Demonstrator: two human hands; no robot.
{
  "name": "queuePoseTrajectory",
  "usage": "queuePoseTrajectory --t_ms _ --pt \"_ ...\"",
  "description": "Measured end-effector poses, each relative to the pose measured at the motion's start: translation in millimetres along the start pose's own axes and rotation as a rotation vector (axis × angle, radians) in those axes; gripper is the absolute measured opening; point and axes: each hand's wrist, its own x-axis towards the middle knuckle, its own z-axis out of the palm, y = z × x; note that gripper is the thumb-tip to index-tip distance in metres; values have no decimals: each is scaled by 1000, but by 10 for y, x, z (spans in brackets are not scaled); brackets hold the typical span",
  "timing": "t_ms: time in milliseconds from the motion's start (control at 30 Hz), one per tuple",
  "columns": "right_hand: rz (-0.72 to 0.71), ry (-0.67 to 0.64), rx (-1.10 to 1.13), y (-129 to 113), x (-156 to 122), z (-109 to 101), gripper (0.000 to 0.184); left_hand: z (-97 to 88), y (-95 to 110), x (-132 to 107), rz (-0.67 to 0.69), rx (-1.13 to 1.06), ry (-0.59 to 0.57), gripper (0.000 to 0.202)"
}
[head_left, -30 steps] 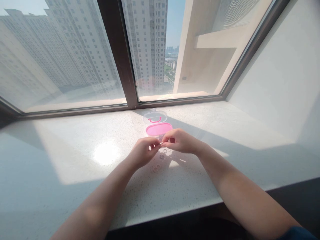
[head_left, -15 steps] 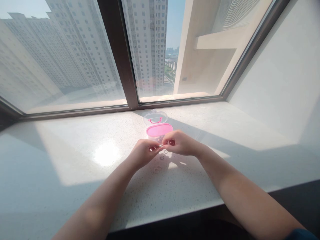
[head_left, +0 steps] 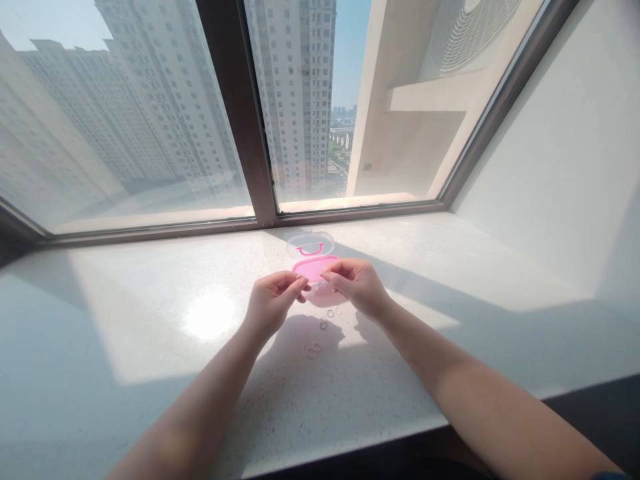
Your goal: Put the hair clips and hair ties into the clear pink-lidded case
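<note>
Left hand point(head_left: 273, 301), right hand point(head_left: 361, 285) both pinched, apart; can't tell from here on what. Pink oval plastic box point(head_left: 313, 268) just beyond; thin round grey rings point(head_left: 323, 327) nearer, on speckled white stone sill point(head_left: 350, 393).

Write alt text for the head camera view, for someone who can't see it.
Left hand and right hand, each in a pinching grip, hover apart by a pink oval container on a sunlit white windowsill; anything pinched is too small to identify. Small rings lie nearer the viewer; a clear oval piece with a pink handle sits behind, near the window.
</note>
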Motion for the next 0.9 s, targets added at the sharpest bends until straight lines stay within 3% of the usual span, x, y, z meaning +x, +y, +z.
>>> queuePoseTrajectory --t_ms 300,900 --pt "109 -14 190 21 -21 83 26 50 -35 -26 -51 -134 104 20" --pt "123 -4 190 -5 -17 60 25 38 -93 -24 9 -135 65 23"
